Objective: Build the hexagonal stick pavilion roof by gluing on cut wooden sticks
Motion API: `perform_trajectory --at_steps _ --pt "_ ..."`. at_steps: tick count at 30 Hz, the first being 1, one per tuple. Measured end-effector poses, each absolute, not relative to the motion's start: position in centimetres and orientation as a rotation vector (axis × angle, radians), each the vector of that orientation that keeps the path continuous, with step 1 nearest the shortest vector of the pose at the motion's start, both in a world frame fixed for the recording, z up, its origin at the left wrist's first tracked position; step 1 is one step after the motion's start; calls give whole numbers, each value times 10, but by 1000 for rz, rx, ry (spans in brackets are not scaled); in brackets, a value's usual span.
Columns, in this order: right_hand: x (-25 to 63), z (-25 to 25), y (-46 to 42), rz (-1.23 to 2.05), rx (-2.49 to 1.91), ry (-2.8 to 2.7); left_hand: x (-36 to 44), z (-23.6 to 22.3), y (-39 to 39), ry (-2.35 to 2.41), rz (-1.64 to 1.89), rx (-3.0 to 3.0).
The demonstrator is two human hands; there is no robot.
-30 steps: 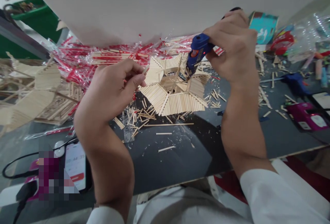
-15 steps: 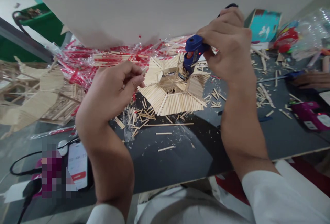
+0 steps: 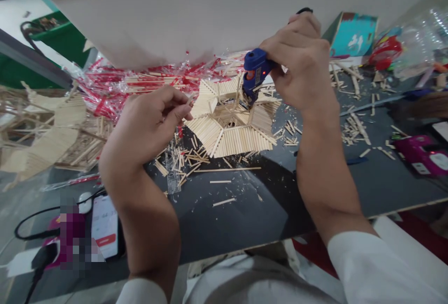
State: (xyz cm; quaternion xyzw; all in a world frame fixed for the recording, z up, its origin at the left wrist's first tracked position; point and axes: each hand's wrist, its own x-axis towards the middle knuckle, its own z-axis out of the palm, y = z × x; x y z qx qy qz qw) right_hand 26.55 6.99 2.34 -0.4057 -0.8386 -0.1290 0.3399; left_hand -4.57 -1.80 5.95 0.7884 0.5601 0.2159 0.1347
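My right hand (image 3: 297,63) grips a blue glue gun (image 3: 257,70), its nozzle pointing down at the far right part of a model made of thin wooden sticks (image 3: 245,139). The model is a ring of slatted panels around an open middle and sits on the dark table. A red light glows on the gun. Left of the model, my left hand (image 3: 150,117) pinches a short wooden stick (image 3: 191,98) between thumb and forefinger. The nozzle's tip is hard to make out against the sticks.
Another stick structure (image 3: 52,131) stands at left. Red-and-clear plastic packets of sticks (image 3: 154,80) lie behind the model. Cut stick pieces (image 3: 196,157) litter the table. A phone (image 3: 105,224) lies near left; a magenta power strip (image 3: 422,154) and another person's hand (image 3: 429,105) are at right.
The whole view has shifted slightly. The glue gun has moved a little left with my right hand, staying over the model. My left hand still pinches the stick.
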Motion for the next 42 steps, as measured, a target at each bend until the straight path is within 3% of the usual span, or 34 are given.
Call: perform_trajectory --at_steps 24,32,42 --pt "265 31 60 -215 -1179 -2175 -50 57 -18 1594 664 2293" --pt "262 25 65 -492 -1030 -2132 -51 56 -17 1593 680 2249" --pt "263 24 68 -532 -949 -2093 -49 61 -19 1629 628 2276"
